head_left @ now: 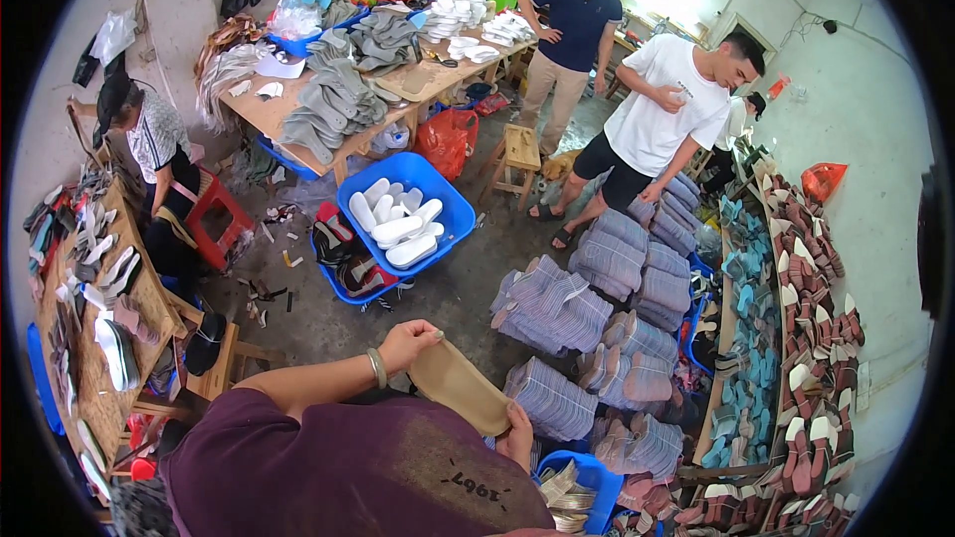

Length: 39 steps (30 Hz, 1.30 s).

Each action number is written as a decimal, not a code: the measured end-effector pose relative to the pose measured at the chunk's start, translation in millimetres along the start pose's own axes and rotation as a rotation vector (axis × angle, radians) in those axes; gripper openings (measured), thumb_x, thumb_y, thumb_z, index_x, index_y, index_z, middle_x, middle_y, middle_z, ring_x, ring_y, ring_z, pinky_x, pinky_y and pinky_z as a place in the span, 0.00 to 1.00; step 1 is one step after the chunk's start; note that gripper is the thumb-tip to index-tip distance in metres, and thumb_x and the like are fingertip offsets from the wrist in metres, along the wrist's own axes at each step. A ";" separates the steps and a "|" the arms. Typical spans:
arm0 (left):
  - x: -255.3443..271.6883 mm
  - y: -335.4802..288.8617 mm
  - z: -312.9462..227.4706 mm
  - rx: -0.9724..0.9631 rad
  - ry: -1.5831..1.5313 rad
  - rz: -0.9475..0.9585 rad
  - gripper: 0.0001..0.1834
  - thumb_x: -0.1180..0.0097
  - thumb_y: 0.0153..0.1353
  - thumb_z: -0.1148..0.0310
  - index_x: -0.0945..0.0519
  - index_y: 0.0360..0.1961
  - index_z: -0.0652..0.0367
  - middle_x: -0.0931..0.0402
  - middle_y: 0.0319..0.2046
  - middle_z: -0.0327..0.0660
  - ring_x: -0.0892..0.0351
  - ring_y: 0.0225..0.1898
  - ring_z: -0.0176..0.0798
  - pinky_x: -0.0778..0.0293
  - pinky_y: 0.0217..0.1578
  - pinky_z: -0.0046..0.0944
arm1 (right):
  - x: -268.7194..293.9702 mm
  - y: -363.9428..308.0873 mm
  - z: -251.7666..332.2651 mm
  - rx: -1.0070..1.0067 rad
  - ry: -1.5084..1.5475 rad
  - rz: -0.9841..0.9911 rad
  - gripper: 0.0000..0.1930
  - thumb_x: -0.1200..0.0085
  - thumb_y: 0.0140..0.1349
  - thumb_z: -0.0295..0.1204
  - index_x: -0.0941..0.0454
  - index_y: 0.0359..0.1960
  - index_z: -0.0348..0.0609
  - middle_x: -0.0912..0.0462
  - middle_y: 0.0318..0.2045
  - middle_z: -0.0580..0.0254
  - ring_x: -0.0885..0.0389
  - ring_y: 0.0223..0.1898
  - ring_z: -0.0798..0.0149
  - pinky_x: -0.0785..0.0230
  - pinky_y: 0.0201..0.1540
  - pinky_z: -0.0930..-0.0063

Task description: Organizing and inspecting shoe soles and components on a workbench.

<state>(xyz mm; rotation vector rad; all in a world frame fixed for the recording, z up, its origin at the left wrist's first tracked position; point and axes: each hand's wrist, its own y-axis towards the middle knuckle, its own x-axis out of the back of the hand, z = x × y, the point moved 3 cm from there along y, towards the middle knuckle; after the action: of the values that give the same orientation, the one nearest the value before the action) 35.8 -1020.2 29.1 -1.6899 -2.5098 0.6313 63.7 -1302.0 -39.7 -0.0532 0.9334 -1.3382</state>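
A tan, flat shoe sole [460, 388] is stretched between my two hands in front of my maroon shirt. My left hand [409, 343], with a bangle at the wrist, pinches its upper left end between thumb and fingers. At the opposite end my right hand [516, 435] grips the sole by its edge. Beside the right hand stand bundled stacks of striped grey-purple soles [550, 400]. Just below that hand, a blue bin [597, 477] holds pale beige pieces.
A blue tub [453, 184] of white soles sits ahead on another blue tub. Behind it is a wooden table [261, 114] piled with grey pieces. Two people stand beyond, near a wooden stool [519, 151]; another sits left by a workbench [149, 378]. Shoe racks [731, 358] line the right.
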 end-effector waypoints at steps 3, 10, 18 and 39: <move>-0.6 2.7 5.2 -0.010 0.007 0.011 0.06 0.45 0.58 0.66 0.23 0.31 0.58 0.25 0.27 0.31 0.29 0.29 0.23 0.31 0.32 0.27 | 0.7 -1.8 0.8 0.004 -0.008 0.002 0.14 0.45 0.58 0.29 0.26 0.43 0.35 0.21 0.38 0.60 0.23 0.40 0.65 0.31 0.45 0.73; -3.0 4.8 10.4 -0.023 0.012 0.020 0.07 0.45 0.58 0.66 0.23 0.31 0.58 0.25 0.27 0.31 0.29 0.29 0.23 0.31 0.33 0.27 | 2.0 -4.2 2.5 0.010 -0.014 -0.031 0.14 0.45 0.58 0.29 0.26 0.43 0.35 0.21 0.38 0.60 0.23 0.40 0.65 0.31 0.45 0.73; -7.7 -1.2 4.0 -0.039 0.060 0.026 0.07 0.45 0.58 0.66 0.22 0.32 0.59 0.25 0.28 0.31 0.29 0.30 0.23 0.31 0.34 0.28 | 7.2 -4.6 4.3 0.073 -0.139 0.002 0.12 0.45 0.57 0.26 0.24 0.42 0.35 0.21 0.37 0.63 0.24 0.38 0.70 0.32 0.43 0.78; -17.4 -7.0 14.5 -0.014 0.076 0.070 0.07 0.45 0.58 0.67 0.22 0.32 0.59 0.24 0.28 0.31 0.29 0.30 0.23 0.31 0.34 0.27 | 21.0 -8.0 -1.3 -0.017 -0.222 -0.005 0.10 0.42 0.53 0.24 0.21 0.37 0.38 0.19 0.32 0.66 0.24 0.34 0.71 0.33 0.40 0.80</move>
<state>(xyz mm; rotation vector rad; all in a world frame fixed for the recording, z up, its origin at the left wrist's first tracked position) 32.8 -1042.4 21.5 -1.7775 -2.4194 0.5451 55.2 -1321.3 -47.7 -0.2135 0.7569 -1.2990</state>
